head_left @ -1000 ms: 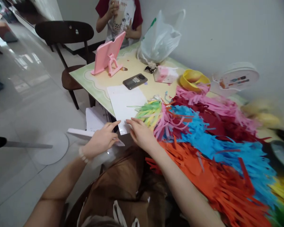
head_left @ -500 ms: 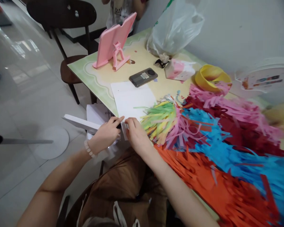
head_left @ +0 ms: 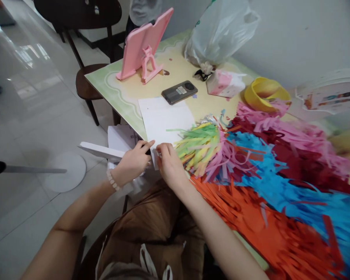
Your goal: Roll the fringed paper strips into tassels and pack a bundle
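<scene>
A white sheet of paper (head_left: 167, 118) lies on the near left part of the table, its lower end between my hands and bent down past the table edge. My left hand (head_left: 132, 164), with a beaded bracelet, has its index finger stretched out to the paper's edge. Its other fingers are curled, with something small and dark beside them. Fingers and thumb of my right hand (head_left: 170, 163) are closed on the paper's lower end. Close by on the right lies a bundle of green, yellow and pink paper strips (head_left: 201, 144).
Orange fringe (head_left: 251, 217), blue fringe (head_left: 297, 186) and pink fringe (head_left: 303, 136) cover the right side. A phone (head_left: 179, 92), pink stand (head_left: 146, 46), tissue pack (head_left: 225, 83), yellow tape roll (head_left: 266, 93) and plastic bag (head_left: 221, 35) are farther back. A white board (head_left: 100, 150) juts out left.
The view has shifted slightly. My right hand's fingers have curled a little more at the paper's end. The person behind the table has moved, now showing less.
</scene>
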A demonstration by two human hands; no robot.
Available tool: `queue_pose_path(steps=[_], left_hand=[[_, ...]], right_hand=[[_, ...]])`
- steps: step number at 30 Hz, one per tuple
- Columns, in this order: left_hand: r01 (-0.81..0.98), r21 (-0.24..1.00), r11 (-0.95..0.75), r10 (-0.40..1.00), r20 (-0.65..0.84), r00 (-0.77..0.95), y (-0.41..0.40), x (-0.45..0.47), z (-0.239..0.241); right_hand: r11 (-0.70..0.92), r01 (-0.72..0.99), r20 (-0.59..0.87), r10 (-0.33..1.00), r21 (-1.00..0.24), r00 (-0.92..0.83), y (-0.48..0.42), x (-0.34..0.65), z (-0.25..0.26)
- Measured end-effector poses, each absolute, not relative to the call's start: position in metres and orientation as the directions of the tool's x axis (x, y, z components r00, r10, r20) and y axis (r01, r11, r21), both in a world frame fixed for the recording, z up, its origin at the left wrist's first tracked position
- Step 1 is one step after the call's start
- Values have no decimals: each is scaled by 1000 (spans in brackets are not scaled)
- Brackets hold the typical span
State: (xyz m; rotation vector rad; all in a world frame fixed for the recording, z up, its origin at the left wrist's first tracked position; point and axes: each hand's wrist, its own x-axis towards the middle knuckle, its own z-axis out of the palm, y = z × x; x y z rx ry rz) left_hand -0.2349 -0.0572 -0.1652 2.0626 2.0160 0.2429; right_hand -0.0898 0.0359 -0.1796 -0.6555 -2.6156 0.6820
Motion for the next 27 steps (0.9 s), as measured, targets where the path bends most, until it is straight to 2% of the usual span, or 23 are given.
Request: queue_pose_path(steps=[11, 18, 22, 24, 26, 27], left_hand=[[946, 324, 32, 997, -73, -9, -57, -233, -162], [954, 296, 54, 996, -86, -30, -58, -230, -159], [963, 261, 60, 997, -67, -44, -55, -226, -156], [962, 264, 62, 997, -60, -48, -55, -228, -156], [948, 314, 44, 999, -44, -32, -61, -234, -154], [935, 354, 33, 999, -20, -27, -67, -239, -152]], right_hand=[[688, 427, 147, 608, -586, -780, 33, -100, -182], [691, 354, 156, 559, -631, -814, 33, -98, -178], [652, 330, 197, 599, -683, -776, 34, -88, -172], [516, 280, 201, 692, -809, -694, 34, -80, -167], [255, 121, 137, 794, -959, -592, 33, -70, -159], [113, 18, 84, 828, -993, -554, 32, -65, -154]])
